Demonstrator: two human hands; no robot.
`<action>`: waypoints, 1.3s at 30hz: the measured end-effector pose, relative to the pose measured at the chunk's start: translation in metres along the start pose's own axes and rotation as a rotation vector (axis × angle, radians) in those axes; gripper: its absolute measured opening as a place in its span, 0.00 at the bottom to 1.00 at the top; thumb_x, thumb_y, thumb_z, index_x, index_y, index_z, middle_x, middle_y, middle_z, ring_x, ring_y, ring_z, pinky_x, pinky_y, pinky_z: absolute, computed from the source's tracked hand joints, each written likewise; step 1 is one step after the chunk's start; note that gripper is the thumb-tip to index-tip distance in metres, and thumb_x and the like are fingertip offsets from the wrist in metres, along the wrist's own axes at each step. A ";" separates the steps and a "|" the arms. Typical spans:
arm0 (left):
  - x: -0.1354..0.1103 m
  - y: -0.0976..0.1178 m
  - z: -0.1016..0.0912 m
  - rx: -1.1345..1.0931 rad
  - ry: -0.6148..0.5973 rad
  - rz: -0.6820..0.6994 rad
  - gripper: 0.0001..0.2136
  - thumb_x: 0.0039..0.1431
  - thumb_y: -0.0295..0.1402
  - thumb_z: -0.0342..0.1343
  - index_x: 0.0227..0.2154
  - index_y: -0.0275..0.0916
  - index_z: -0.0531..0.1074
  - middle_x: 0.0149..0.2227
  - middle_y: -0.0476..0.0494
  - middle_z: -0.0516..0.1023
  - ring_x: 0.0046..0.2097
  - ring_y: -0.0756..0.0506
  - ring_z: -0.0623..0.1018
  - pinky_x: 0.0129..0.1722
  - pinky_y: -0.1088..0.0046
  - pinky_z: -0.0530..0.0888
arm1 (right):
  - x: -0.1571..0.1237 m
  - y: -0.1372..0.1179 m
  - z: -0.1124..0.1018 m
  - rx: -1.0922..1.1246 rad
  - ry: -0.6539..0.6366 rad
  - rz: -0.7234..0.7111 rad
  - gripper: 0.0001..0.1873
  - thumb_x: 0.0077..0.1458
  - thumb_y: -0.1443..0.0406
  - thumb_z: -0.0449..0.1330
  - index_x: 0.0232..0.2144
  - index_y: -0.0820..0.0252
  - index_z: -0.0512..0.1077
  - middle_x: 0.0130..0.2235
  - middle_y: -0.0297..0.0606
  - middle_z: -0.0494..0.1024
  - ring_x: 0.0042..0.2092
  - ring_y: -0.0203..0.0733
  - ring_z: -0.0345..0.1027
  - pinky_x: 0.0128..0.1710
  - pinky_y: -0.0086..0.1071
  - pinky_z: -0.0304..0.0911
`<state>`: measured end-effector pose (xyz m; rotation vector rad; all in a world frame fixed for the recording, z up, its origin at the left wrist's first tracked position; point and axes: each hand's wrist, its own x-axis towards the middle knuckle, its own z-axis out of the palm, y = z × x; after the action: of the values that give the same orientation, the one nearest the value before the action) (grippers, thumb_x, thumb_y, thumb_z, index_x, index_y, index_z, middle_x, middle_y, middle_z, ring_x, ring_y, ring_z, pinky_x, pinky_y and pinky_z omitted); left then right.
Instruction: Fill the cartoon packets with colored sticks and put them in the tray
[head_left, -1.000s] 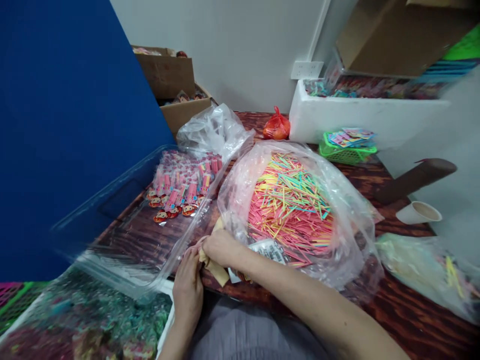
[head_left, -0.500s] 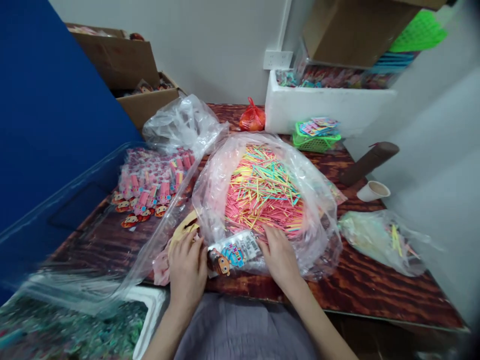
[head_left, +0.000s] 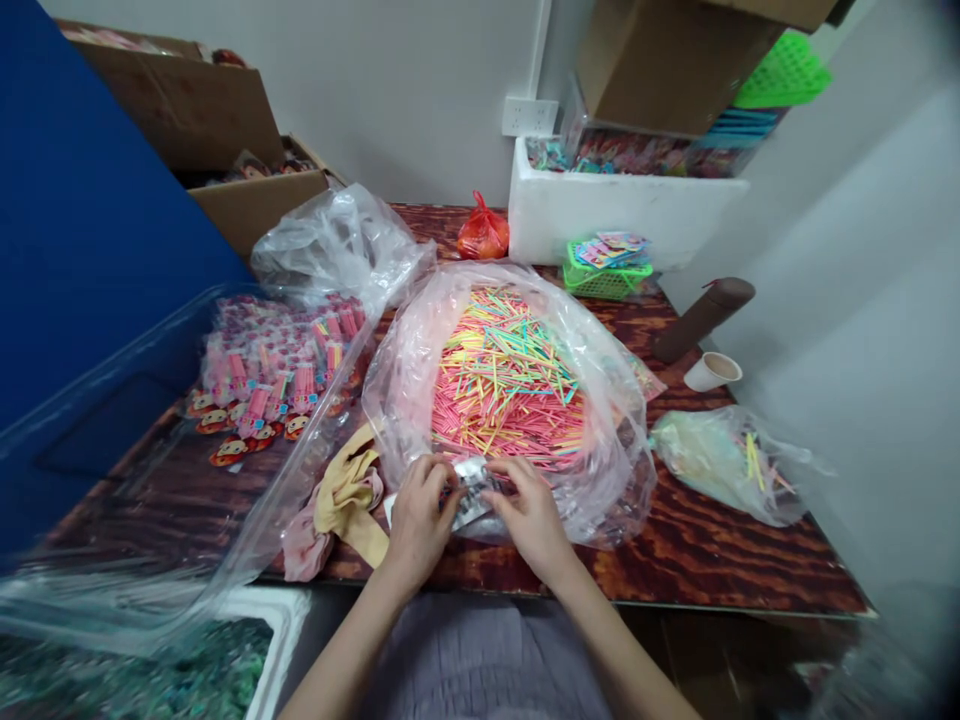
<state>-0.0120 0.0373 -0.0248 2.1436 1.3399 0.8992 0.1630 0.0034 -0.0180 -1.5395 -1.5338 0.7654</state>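
Note:
Between my two hands is a small white-and-silver printed plastic packet (head_left: 472, 490), partly covered by my fingers. My left hand (head_left: 421, 518) has its thumb and fingers closed on the packet's left part. From the other side, my right hand (head_left: 529, 512) pinches its right part. Just beyond them, a large clear plastic bag (head_left: 615, 470) lies wide open, heaped with thin pink, yellow and green sticks (head_left: 510, 385). A crumpled yellow cloth (head_left: 349, 495) and a pink cloth (head_left: 306, 550) rest to the left of my left hand.
Filled pink packets (head_left: 277, 360) are piled behind a clear plastic sheet at left. A red bag (head_left: 483, 235), green basket (head_left: 606, 282) and white foam box (head_left: 622, 215) stand at the back. To the right are a brown bottle (head_left: 705, 318), paper cup (head_left: 712, 371) and tied plastic bag (head_left: 705, 455).
My left hand has moved right, from beside the cloths to the packet. Both hands now close on it, and its cartoon print is no longer seen. The whole view has shifted slightly.

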 end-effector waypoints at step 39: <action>-0.011 -0.015 0.005 0.162 -0.089 0.156 0.09 0.67 0.31 0.47 0.36 0.40 0.73 0.36 0.43 0.74 0.41 0.43 0.71 0.40 0.65 0.70 | 0.047 0.054 -0.084 -1.269 -0.252 -0.216 0.11 0.55 0.76 0.53 0.35 0.67 0.75 0.38 0.53 0.74 0.42 0.54 0.63 0.42 0.42 0.56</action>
<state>-0.0207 0.0337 -0.0416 2.4102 1.2541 0.7655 0.2664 0.0433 -0.0182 -2.0751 -2.5481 -0.2898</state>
